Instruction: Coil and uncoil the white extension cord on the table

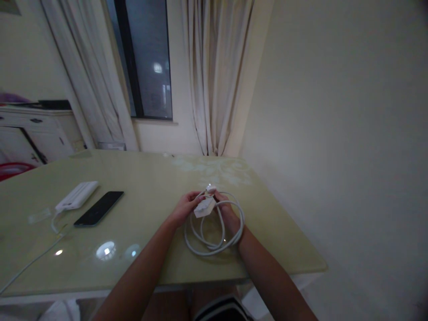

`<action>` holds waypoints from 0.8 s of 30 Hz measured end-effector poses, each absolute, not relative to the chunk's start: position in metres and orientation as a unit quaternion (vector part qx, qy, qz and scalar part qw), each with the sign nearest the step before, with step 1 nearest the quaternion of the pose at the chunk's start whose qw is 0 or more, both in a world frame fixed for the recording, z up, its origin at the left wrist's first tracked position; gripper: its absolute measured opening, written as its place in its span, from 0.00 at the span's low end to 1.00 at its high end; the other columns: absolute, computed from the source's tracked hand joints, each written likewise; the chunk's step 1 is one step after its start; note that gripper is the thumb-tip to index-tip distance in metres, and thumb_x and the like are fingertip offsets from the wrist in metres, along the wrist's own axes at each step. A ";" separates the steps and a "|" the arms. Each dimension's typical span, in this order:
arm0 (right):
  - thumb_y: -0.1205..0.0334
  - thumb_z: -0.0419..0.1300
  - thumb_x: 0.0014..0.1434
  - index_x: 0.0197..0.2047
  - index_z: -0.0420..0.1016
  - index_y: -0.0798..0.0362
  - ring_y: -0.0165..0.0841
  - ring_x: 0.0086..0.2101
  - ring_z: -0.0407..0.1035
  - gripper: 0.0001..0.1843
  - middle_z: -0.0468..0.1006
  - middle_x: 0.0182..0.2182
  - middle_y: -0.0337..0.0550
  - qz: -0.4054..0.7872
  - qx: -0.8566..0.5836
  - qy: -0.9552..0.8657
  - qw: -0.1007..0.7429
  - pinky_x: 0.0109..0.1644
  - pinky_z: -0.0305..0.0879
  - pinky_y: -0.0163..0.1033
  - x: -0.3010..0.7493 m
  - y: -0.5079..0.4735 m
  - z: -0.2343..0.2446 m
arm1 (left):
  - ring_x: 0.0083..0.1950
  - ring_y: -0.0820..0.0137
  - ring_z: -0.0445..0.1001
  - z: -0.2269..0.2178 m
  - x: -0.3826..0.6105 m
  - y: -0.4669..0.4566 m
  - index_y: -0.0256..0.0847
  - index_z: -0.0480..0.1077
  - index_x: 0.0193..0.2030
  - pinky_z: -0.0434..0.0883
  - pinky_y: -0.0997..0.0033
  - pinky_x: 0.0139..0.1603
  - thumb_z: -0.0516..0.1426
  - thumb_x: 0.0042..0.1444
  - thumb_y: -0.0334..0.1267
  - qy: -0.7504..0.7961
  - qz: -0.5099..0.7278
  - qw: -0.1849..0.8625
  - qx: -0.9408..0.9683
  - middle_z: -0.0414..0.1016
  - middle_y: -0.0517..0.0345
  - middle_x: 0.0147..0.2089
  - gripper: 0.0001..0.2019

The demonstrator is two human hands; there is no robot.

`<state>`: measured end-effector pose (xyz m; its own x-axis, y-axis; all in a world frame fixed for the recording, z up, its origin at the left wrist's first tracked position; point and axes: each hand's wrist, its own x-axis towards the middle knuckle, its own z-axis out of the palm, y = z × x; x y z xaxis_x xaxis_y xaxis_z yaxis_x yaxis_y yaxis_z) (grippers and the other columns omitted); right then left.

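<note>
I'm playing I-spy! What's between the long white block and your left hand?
The head view shows a dark phone between the long white block and left hand.

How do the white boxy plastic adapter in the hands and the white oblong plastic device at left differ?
Pose: the white boxy plastic adapter is held in the left hand; the white oblong plastic device lies on the pale-green table. Shape: the adapter looks short and chunky, the device longer and flatter. Cable: a pale grey cable loops widely by the adapter; a white lead curves from the device's near end. Both are white.
</note>
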<state>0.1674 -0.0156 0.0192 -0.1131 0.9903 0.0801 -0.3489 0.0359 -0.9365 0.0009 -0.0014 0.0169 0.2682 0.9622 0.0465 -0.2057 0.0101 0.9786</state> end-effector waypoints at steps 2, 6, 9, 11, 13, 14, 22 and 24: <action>0.39 0.64 0.57 0.34 0.78 0.53 0.34 0.29 0.71 0.23 0.78 0.28 0.42 0.614 -0.337 -0.466 0.542 0.34 0.65 0.37 0.166 -0.016 0.020 | 0.40 0.62 0.81 0.015 0.002 0.000 0.36 0.76 0.51 0.74 0.66 0.40 0.72 0.42 0.57 0.372 0.488 0.598 0.515 0.84 0.45 0.45 0.34; 0.46 0.70 0.53 0.31 0.79 0.56 0.29 0.27 0.68 0.19 0.77 0.26 0.40 0.630 -0.325 -0.467 0.529 0.31 0.62 0.34 0.166 -0.009 0.011 | 0.44 0.61 0.81 0.012 0.005 0.001 0.36 0.76 0.50 0.75 0.65 0.43 0.71 0.42 0.59 0.392 0.511 0.546 0.535 0.83 0.45 0.46 0.35; 0.47 0.71 0.54 0.32 0.80 0.57 0.28 0.25 0.68 0.19 0.77 0.26 0.40 0.645 -0.332 -0.457 0.515 0.30 0.63 0.33 0.170 -0.004 0.005 | 0.43 0.61 0.81 0.010 0.006 0.000 0.36 0.75 0.53 0.75 0.65 0.41 0.69 0.45 0.61 0.400 0.503 0.544 0.539 0.83 0.44 0.47 0.35; 0.48 0.72 0.54 0.34 0.82 0.57 0.28 0.26 0.69 0.18 0.78 0.27 0.41 0.654 -0.330 -0.455 0.507 0.31 0.64 0.32 0.173 -0.002 0.006 | 0.43 0.61 0.81 0.010 0.006 -0.001 0.36 0.76 0.53 0.75 0.65 0.43 0.68 0.48 0.61 0.402 0.489 0.549 0.546 0.83 0.44 0.47 0.34; 0.49 0.73 0.54 0.35 0.83 0.57 0.28 0.26 0.70 0.18 0.80 0.28 0.42 0.660 -0.323 -0.455 0.502 0.31 0.65 0.33 0.175 -0.002 0.009 | 0.45 0.61 0.81 0.011 0.005 -0.002 0.36 0.76 0.53 0.75 0.65 0.45 0.68 0.48 0.60 0.403 0.466 0.552 0.561 0.84 0.44 0.47 0.33; 0.49 0.73 0.53 0.35 0.83 0.57 0.28 0.26 0.70 0.18 0.80 0.28 0.42 0.663 -0.320 -0.457 0.499 0.31 0.65 0.33 0.176 -0.003 0.010 | 0.45 0.61 0.81 0.012 0.004 -0.002 0.36 0.76 0.53 0.74 0.65 0.45 0.69 0.47 0.58 0.404 0.455 0.554 0.568 0.84 0.45 0.47 0.33; 0.54 0.75 0.48 0.35 0.83 0.49 0.36 0.34 0.75 0.13 0.82 0.33 0.42 0.580 -0.349 -0.512 0.529 0.40 0.70 0.40 0.182 -0.002 0.013 | 0.33 0.67 0.77 0.019 0.002 -0.009 0.37 0.77 0.54 0.68 0.72 0.30 0.71 0.44 0.54 0.422 0.422 0.577 0.558 0.84 0.49 0.42 0.33; 0.55 0.76 0.46 0.40 0.84 0.49 0.37 0.37 0.76 0.17 0.83 0.36 0.42 0.575 -0.346 -0.524 0.525 0.42 0.70 0.41 0.188 0.000 0.015 | 0.30 0.69 0.76 0.021 0.000 -0.009 0.38 0.76 0.56 0.68 0.73 0.29 0.72 0.43 0.53 0.423 0.438 0.591 0.530 0.84 0.50 0.41 0.34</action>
<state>0.1885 0.0002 0.0152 -0.2099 0.9660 0.1511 -0.2406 0.0988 -0.9656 0.0000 -0.0086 0.0210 0.2595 0.9651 -0.0348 -0.0692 0.0545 0.9961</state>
